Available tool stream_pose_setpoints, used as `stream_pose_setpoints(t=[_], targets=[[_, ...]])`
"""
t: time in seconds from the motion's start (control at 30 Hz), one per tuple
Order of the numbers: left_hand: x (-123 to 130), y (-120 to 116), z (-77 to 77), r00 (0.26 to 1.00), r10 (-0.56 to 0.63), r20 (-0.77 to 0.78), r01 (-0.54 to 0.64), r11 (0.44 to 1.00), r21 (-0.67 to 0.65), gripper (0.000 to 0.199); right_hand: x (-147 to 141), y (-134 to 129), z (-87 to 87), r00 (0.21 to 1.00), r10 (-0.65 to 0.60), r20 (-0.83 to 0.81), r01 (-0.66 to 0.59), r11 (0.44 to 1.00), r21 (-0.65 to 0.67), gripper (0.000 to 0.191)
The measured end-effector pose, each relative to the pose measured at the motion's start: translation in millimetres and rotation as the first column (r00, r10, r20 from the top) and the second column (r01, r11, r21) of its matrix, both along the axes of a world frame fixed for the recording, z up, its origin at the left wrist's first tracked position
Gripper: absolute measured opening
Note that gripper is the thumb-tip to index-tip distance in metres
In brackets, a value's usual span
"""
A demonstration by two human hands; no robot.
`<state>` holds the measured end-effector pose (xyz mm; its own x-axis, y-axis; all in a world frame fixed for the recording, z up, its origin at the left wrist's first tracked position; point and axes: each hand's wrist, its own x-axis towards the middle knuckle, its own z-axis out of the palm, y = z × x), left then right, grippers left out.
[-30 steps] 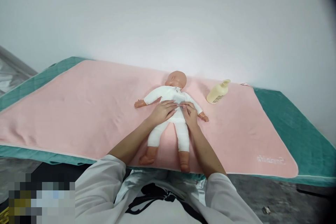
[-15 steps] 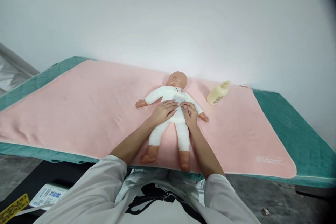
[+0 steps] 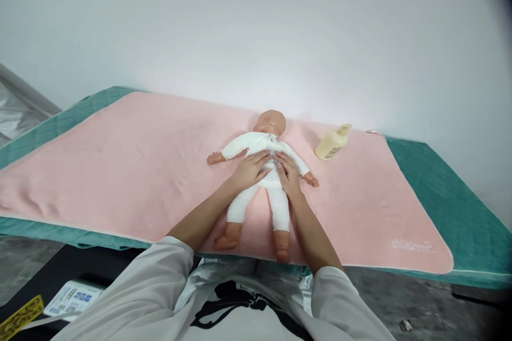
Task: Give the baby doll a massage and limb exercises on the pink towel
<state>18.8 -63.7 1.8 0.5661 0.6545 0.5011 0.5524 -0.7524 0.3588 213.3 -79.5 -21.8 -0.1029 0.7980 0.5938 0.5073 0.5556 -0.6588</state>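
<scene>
A baby doll (image 3: 270, 141) with a white cloth body and bare plastic head, hands and feet lies on a pink mat (image 3: 160, 170), its head toward the wall. My left hand (image 3: 251, 169) rests flat on one side of its torso, fingers extended and open. On the other side of the torso lies my right hand (image 3: 288, 172), also open, its fingers spread over the white cloth. The fingertips of both hands come close together at the middle of the chest. Much of the belly is hidden under my hands.
To the right of the doll, a pale yellow pump bottle (image 3: 333, 144) stands on the mat. A green quilted cover (image 3: 444, 192) shows under the mat, against a white wall (image 3: 256, 26). Lower left, a white box (image 3: 73, 298) sits on a black surface.
My right fingers, bent together at the doll's chest before, now lie flatter and more spread. The pale patch at the chest is now mostly covered. My left hand is nearly unmoved.
</scene>
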Motion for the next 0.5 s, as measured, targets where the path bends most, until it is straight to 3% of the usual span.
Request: stream_pose_setpoints(t=[0.5], targets=[[4.6, 2.7, 2.8, 0.998, 0.021, -0.055, -0.024, 0.999, -0.044, 0.047, -0.8, 3.3, 1.3, 0.998, -0.012, -0.069, 0.007, 0.998, -0.063, 0.035]])
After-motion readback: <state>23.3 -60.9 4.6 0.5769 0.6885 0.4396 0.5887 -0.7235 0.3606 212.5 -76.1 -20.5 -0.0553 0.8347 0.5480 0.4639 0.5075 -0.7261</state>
